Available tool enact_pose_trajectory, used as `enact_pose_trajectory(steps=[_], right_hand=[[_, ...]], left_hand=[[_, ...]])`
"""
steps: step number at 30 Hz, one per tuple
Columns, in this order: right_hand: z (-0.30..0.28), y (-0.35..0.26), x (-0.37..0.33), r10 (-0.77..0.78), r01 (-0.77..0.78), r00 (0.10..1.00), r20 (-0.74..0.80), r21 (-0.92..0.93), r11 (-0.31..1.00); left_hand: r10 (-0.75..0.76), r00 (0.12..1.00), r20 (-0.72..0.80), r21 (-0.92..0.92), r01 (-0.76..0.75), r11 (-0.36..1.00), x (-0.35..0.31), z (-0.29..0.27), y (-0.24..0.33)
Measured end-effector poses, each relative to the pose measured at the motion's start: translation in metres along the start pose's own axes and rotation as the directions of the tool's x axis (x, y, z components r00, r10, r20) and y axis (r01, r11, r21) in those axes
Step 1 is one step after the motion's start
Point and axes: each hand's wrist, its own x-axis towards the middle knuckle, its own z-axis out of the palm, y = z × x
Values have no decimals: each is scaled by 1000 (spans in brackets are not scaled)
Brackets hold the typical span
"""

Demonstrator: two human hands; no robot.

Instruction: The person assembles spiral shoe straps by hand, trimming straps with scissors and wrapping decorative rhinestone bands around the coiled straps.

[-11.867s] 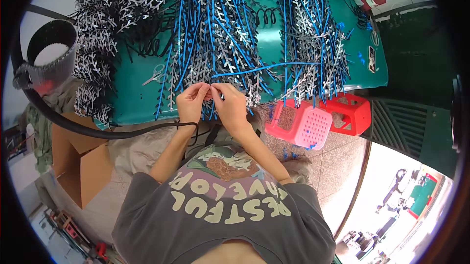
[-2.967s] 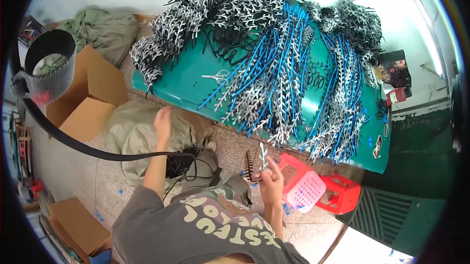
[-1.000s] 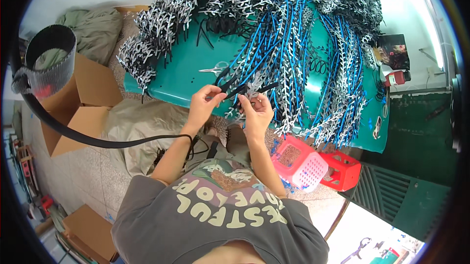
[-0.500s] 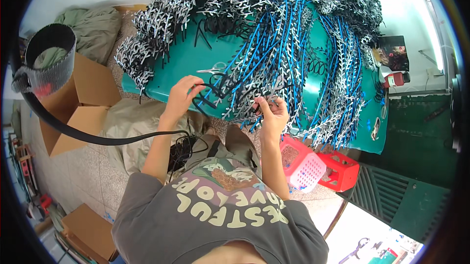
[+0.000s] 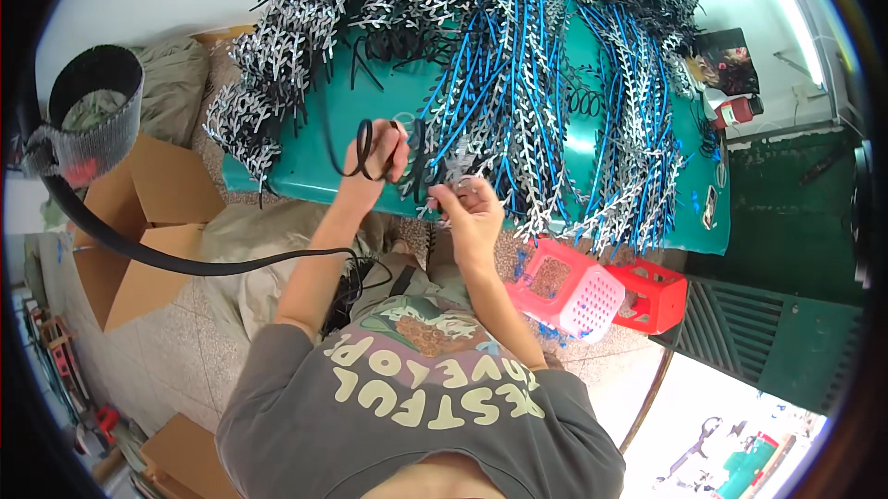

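My left hand (image 5: 381, 149) is closed with bent fingers on a black strip (image 5: 363, 155) that loops around beside it above the near edge of the green table. My right hand (image 5: 472, 208), close by to the right, pinches the lower end of a dark and silver leafy strand (image 5: 455, 161) between thumb and fingertips. Behind my left hand lie silver scissors, with only a handle loop (image 5: 407, 120) showing. Right of my hands, many silver leafy strands (image 5: 541, 166) mixed with blue cords (image 5: 518, 36) lie across the table and hang over its near edge.
Heaped dark silver garlands (image 5: 296, 27) cover the far and left parts of the green table (image 5: 301, 171). Pink (image 5: 592, 300) and red (image 5: 655, 291) plastic stools stand below its right edge. Open cardboard boxes (image 5: 171, 175) and grey-green cloth (image 5: 254, 231) lie at the left.
My left hand has moved up and slightly right, and the black strip now loops around its side. My right hand has moved left, nearer to it. The whole view has shifted slightly.
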Motion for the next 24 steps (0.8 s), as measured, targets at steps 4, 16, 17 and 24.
enact_pose_trajectory(steps=[4, 16, 17, 24], right_hand=[[-6, 19, -2, -49, 49, 999, -9, -20, 999], [-15, 6, -9, -232, 232, 973, 8, -74, 970], [-16, 6, -10, -207, 204, 978, -14, -103, 973], [-29, 20, -21, -428, 439, 895, 127, -423, 793]], left_hand=[[222, 918, -330, -8, -238, 971, 29, -15, -4], [112, 866, -487, 437, 131, 890, 139, -160, -118], [107, 870, -482, 434, 131, 891, 130, -150, -115], [-430, 901, 53, 283, 400, 872, -7, -32, -4]])
